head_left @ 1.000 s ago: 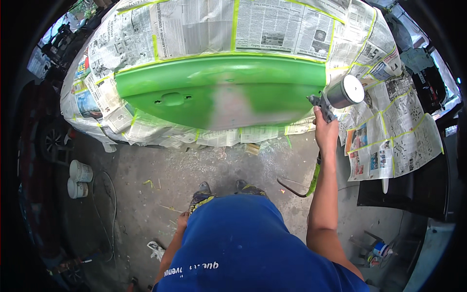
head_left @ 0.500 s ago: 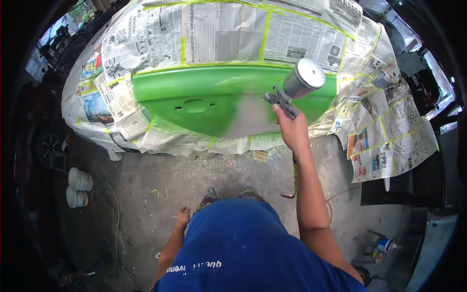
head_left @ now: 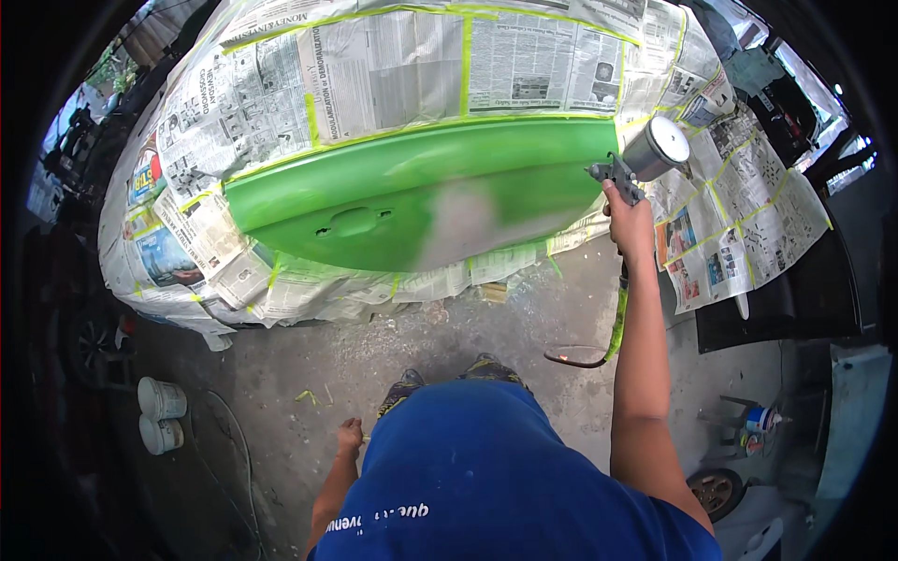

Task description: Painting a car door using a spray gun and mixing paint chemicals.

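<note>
Spray gun (head_left: pixel 644 159) has moved right along green panel (head_left: pixel 402 187); right hand (head_left: pixel 632 226) grips it; left hand (head_left: pixel 349 436) curled.

On my feed the green panel (head_left: pixel 412 192) looks smooth and kinda satiny, newspaper (head_left: pixel 398 79) matt, concrete floor (head_left: pixel 486 323) pretty rough.

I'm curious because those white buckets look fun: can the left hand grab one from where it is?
Probably not without a step sideways: the left hand hangs beside the blue shirt, while the white buckets stand off to the left, with a hose on the floor between.
</note>
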Demonstrator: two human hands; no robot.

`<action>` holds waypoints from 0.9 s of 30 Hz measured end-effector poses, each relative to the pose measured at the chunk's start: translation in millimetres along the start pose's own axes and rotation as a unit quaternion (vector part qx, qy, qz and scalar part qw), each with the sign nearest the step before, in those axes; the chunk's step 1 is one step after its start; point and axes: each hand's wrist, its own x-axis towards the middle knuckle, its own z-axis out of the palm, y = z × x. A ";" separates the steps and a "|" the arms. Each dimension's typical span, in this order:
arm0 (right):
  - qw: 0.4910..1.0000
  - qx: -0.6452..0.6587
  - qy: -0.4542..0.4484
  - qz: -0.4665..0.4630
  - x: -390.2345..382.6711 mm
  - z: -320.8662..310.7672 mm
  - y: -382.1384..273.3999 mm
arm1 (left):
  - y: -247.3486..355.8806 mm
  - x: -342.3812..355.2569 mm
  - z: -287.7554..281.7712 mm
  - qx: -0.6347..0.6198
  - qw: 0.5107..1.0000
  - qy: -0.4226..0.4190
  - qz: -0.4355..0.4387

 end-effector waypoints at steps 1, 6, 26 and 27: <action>1.000 -0.003 0.018 0.003 3.4 -5.6 5.8 | 10.7 -4.6 6.8 0.020 1.000 -0.010 0.016; 0.997 -0.021 0.067 -0.023 1.1 -5.2 15.2 | 31.4 2.9 42.6 0.085 0.993 -0.029 0.074; 0.991 0.033 -0.111 -0.069 -163.5 106.8 -101.2 | 10.4 18.1 -65.7 0.045 0.997 -0.046 0.049; 0.993 0.046 -0.088 -0.061 -167.7 106.8 -100.9 | 4.6 18.4 -74.3 0.061 0.996 -0.032 0.057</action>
